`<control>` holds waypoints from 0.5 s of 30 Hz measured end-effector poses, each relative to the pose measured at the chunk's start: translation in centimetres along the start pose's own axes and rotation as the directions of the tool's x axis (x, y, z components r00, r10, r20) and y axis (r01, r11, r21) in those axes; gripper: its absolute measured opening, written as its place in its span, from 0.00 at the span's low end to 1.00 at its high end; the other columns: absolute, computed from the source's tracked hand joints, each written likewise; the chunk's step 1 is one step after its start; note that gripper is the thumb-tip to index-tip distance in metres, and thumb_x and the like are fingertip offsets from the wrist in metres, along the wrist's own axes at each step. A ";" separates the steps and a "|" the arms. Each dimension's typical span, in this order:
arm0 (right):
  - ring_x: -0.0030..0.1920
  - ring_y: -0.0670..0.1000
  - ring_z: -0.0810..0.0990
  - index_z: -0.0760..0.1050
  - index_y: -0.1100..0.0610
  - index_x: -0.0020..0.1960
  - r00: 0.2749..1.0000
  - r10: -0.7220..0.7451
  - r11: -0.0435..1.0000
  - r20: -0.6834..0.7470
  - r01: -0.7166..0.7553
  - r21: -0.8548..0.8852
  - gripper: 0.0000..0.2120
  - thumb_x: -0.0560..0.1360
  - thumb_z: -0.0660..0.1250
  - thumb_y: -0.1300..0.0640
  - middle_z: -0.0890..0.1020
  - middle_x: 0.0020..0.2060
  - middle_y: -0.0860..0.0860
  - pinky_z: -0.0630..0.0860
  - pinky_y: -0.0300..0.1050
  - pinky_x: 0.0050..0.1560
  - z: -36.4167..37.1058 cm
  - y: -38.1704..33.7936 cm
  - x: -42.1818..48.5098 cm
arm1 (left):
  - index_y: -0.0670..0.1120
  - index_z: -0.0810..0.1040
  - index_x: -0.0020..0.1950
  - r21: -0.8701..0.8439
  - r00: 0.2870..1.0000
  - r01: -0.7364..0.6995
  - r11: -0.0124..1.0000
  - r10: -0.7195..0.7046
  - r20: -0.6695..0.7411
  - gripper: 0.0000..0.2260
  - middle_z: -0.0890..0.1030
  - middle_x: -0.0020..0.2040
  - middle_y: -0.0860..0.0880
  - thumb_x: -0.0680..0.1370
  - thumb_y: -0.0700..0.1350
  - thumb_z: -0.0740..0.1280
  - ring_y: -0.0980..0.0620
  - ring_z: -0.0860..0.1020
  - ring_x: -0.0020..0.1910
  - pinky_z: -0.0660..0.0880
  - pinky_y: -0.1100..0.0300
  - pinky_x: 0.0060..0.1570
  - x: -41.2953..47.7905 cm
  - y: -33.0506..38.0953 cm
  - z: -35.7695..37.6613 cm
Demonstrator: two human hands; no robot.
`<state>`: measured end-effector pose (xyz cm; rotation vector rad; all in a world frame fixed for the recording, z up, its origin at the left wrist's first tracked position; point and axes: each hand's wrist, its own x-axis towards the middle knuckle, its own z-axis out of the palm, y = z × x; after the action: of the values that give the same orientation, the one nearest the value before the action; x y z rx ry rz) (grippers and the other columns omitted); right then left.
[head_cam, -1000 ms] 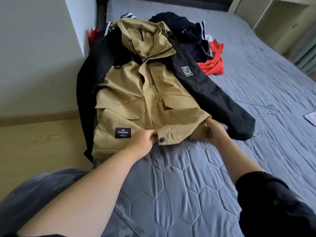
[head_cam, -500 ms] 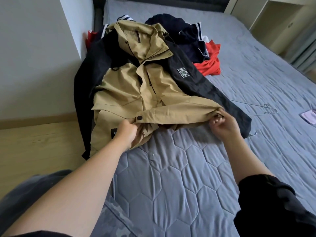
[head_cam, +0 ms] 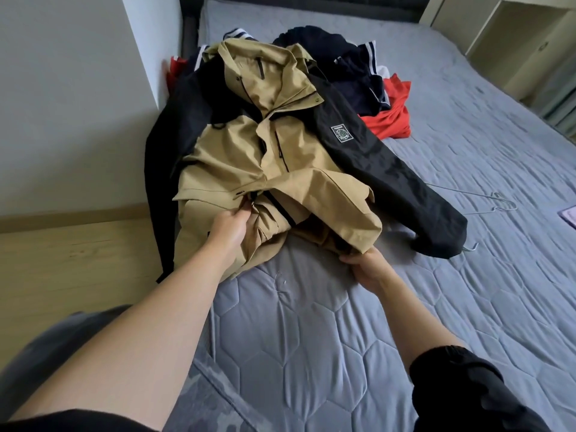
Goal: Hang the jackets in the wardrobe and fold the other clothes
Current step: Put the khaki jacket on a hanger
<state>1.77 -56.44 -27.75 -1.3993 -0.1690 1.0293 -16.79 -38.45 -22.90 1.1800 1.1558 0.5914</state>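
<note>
Head view: a tan jacket (head_cam: 280, 169) with black sleeves is seen spread front-up on a bed (head_cam: 311, 338) under a grey quilted cover.
Jacket position: it is laid along the bed's left edge, with the collar turned toward the far end. One black sleeve is draped over the left edge. The other is stretched diagonally toward the middle of the bed and carries a square patch (head_cam: 342, 132).
Jacket state: the lower part is bunched and folded up over the front, and the front zip is partly undone.
Left hand: the left hand (head_cam: 232, 221) is closed round a bunch of tan fabric just beside the front zip, with the fingers buried in the folds.
Right hand: the right hand (head_cam: 366, 265) is clamped on the folded hem at the jacket's near corner, with the fingers curled under the cloth.
Hanger: a wire hanger (head_cam: 486, 201) is laid flat on the bed toward the right edge. It is partly covered by the cuff of the outstretched sleeve.
Other clothes: a navy garment (head_cam: 339, 73) with white stripes and a red garment (head_cam: 392, 116) are heaped behind the jacket toward the far end, touching it and each other.
Forearm: a black cuff (head_cam: 461, 391) is pushed up on the right arm; the left forearm is bare.
Surroundings: a wooden floor (head_cam: 78, 260) and a white wall are seen past the bed's left edge. A cream cabinet (head_cam: 514, 42) stands beyond the far right corner.
Right edge: a small pale item (head_cam: 568, 215) is cut off by the frame and cannot be identified.
</note>
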 end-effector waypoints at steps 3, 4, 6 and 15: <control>0.46 0.54 0.80 0.70 0.64 0.63 0.997 -0.048 0.997 -0.063 0.052 0.065 0.22 0.72 0.59 0.78 0.81 0.45 0.57 0.76 0.44 0.48 0.1 -1.1 0.4 | 0.47 0.75 0.37 0.027 1.000 -0.014 1.000 0.014 -0.007 0.11 0.77 0.34 0.51 0.79 0.43 0.62 0.54 0.74 0.36 0.70 0.60 0.41 0.0 0.0 0.0; 0.41 0.52 0.80 0.70 0.64 0.60 0.992 -0.062 0.994 -0.105 0.071 0.083 0.19 0.73 0.58 0.78 0.82 0.40 0.55 0.76 0.42 0.44 0.0 -1.8 0.5 | 0.47 0.75 0.36 0.049 0.999 -0.030 0.998 0.030 -0.009 0.12 0.77 0.35 0.51 0.79 0.44 0.62 0.54 0.74 0.36 0.70 0.60 0.41 -0.1 0.0 0.0; 0.33 0.48 0.77 0.72 0.61 0.55 0.986 -0.108 0.985 -0.129 0.123 0.118 0.18 0.74 0.53 0.77 0.78 0.35 0.52 0.74 0.40 0.39 0.2 -3.3 0.3 | 0.45 0.74 0.35 0.166 0.995 -0.096 0.981 0.099 -0.013 0.13 0.76 0.33 0.51 0.80 0.45 0.62 0.52 0.73 0.36 0.68 0.58 0.40 -0.1 0.1 -0.1; 0.27 0.46 0.74 0.72 0.57 0.41 0.962 0.025 0.483 -0.272 0.227 0.846 0.11 0.79 0.55 0.62 0.75 0.26 0.50 0.71 0.33 0.32 -2.2 -5.8 -0.1 | 0.38 0.79 0.44 0.398 0.967 -0.241 0.885 0.255 0.019 0.14 0.77 0.36 0.43 0.80 0.47 0.61 0.44 0.74 0.39 0.62 0.60 0.35 -0.5 0.8 -0.3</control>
<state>5.98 -57.14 -23.25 -0.5200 0.4326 0.6382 -17.09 -38.52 -21.92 1.6925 1.1962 0.5855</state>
